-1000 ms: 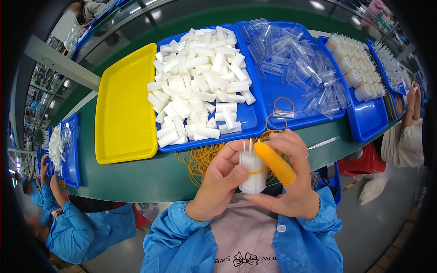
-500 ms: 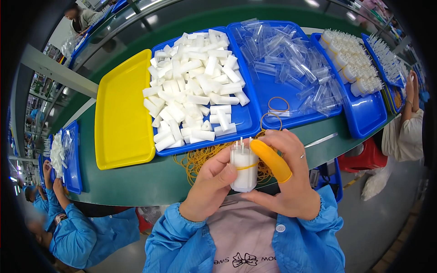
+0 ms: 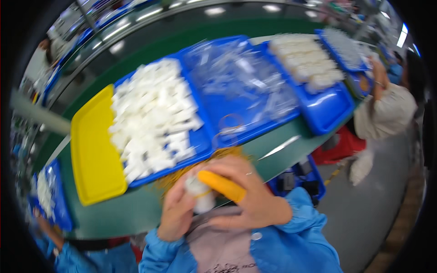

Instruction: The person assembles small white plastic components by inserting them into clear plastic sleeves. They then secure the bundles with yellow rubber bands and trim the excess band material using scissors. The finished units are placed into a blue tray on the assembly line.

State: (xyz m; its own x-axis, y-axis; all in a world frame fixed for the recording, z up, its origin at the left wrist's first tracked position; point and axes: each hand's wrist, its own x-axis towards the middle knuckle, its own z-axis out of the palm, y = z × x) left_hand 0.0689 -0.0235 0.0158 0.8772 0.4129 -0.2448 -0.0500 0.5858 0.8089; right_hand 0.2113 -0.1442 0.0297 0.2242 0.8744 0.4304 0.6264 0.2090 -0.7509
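Between my two hands is a short white, roundish bundle (image 3: 205, 203) with a yellow rubber band around its middle; motion blurs its top. My left hand (image 3: 176, 208) closes on its left side, fingers behind it. On the other side, my right hand (image 3: 255, 195) wears an orange finger cot (image 3: 223, 185) on one finger, which presses at the bundle's upper right, while the thumb reaches below. Just beyond my hands lies a heap of yellow rubber bands (image 3: 170, 182), partly hidden by them.
Beyond the bands are a yellow tray (image 3: 93, 154), a blue tray of white foam pieces (image 3: 152, 113) and one of clear plastic tubes (image 3: 241, 68). Finished-looking white bundles (image 3: 305, 59) fill part of another blue tray (image 3: 330, 109). Co-workers sit on both sides; a pale strip (image 3: 280, 147) lies on the green table.
The view has swung, so the trays and my hands sit further left and my hands lower. Both hands stay on the bundle. The pins on its top no longer show clearly.
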